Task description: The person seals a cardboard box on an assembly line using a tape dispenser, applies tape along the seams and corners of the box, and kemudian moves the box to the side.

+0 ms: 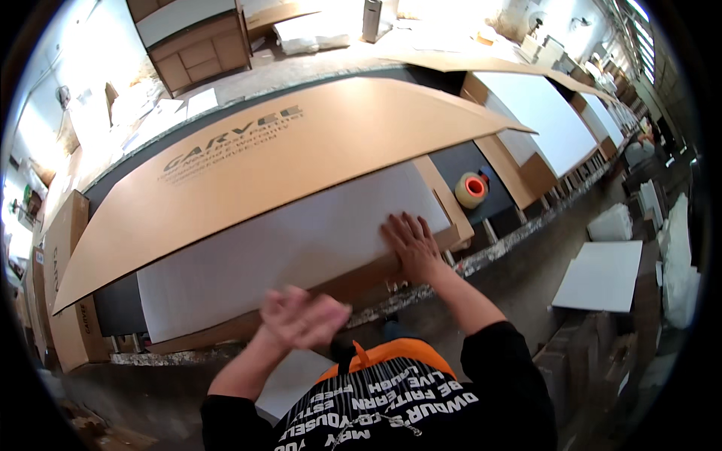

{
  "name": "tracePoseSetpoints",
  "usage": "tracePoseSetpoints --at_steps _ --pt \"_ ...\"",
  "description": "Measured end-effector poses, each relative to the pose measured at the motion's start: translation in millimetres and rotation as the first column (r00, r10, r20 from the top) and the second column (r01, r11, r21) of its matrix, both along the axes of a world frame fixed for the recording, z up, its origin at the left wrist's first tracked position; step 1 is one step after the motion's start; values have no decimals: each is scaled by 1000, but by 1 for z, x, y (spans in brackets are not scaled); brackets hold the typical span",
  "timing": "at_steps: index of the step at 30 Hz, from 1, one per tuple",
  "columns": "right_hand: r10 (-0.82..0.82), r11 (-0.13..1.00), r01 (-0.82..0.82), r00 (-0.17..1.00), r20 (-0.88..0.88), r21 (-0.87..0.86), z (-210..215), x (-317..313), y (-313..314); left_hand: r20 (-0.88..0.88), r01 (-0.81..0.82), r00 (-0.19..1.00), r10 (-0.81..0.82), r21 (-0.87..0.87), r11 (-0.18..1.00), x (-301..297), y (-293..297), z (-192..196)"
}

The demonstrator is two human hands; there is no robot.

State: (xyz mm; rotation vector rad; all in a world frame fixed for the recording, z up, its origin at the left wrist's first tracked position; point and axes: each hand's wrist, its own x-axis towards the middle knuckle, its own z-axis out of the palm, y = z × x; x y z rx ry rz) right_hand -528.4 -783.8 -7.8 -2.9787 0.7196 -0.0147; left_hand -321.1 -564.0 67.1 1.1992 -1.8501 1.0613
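Observation:
A long brown cardboard box point(361, 274) lies in front of me with its far flap point(316, 143) raised and printed in dark letters. Inside it a flat white sheet point(286, 233) covers most of the opening; I cannot tell whether it is foam or board. My right hand point(410, 244) lies with fingers spread on the right end of the sheet, near the box's front corner. Blurred by motion, my left hand point(301, 319) hovers at the box's front edge, and its fingers are not clear. A tape roll point(472, 189) with an orange core sits just past the box's right end.
The box rests on a roller conveyor point(492, 233). Further right along it stand more open boxes with white panels point(541, 120). Closed cartons point(68, 278) stand at the left. White boards point(600, 276) lie low on the right, and a brown cabinet point(195, 56) stands beyond the conveyor.

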Motion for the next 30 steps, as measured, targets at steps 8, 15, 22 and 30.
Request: tracePoseSetpoints --at_steps 8,15,22,30 --pt "-44 999 44 999 -8 -17 -4 -10 3 172 -506 795 582 717 480 -1 2 59" --pt "-242 970 239 963 117 43 -50 -7 31 460 -724 633 622 636 266 -26 28 -100" --pt "25 980 104 779 627 -169 -60 -67 92 550 -737 639 538 638 223 -22 37 -96" --pt "143 965 49 727 672 -258 -65 -43 28 655 -771 627 423 599 214 -19 33 -102"
